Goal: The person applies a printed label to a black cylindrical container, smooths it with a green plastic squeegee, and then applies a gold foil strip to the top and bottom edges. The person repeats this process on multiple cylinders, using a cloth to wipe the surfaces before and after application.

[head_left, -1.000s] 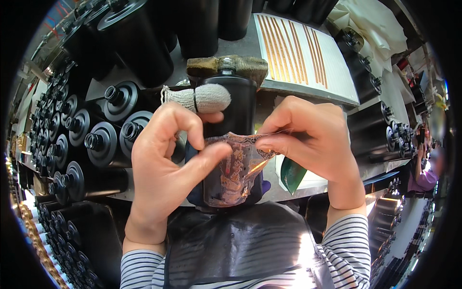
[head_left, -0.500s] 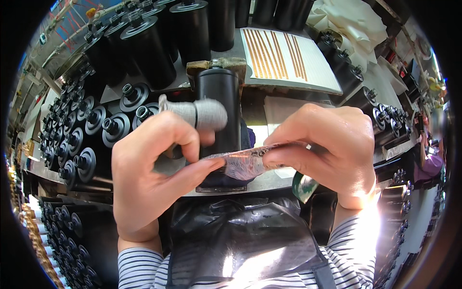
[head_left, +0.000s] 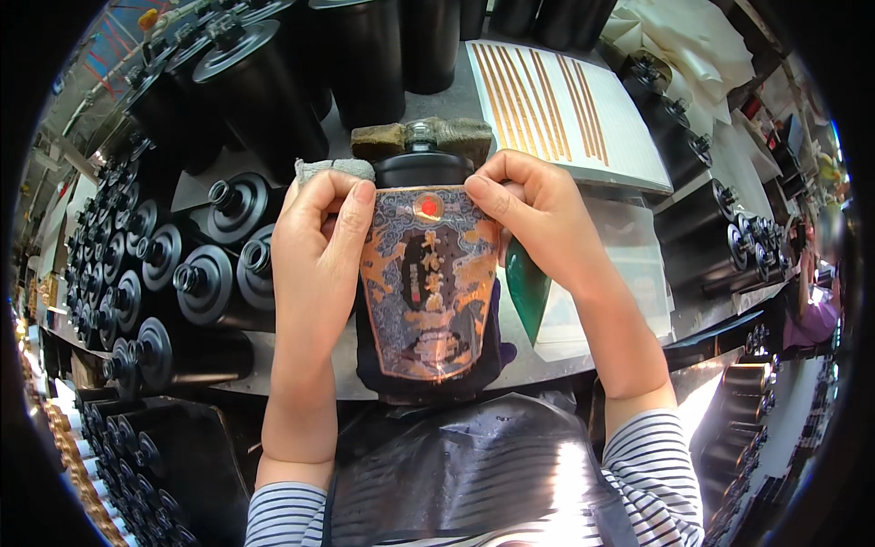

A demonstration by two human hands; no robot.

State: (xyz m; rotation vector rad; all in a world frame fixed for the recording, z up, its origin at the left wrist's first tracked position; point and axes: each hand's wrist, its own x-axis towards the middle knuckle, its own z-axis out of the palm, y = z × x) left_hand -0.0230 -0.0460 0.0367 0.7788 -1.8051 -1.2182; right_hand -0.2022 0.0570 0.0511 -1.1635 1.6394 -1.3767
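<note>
Pinched at its two top corners, an ornate label [head_left: 387, 319] in dark blue-grey and copper, with a red dot near its top, hangs flat between my hands. My left hand [head_left: 314, 228] grips the left corner and my right hand [head_left: 538, 214] the right one. The label lies over or just in front of a black bottle [head_left: 424, 171]; whether it touches cannot be told. The bottle's neck rests against a wooden block [head_left: 378, 139]. A grey cloth-like roll [head_left: 335, 169] shows behind my left fingers. A green pointed scraper [head_left: 527, 290] hangs below my right hand, seemingly held by hidden fingers.
Behind the bottle, a white sheet [head_left: 638, 137] carries several copper strips. Black bottles [head_left: 205, 273] crowd the left side, with taller ones [head_left: 260, 96] standing behind. More bottles [head_left: 684, 237] lie at the right. A clear plastic sheet [head_left: 620, 264] lies right of the work.
Both hands have moved up and away from me. The label, edge-on before, now faces me spread over the bottle. The grey roll has shifted left and is mostly covered by my left hand.
</note>
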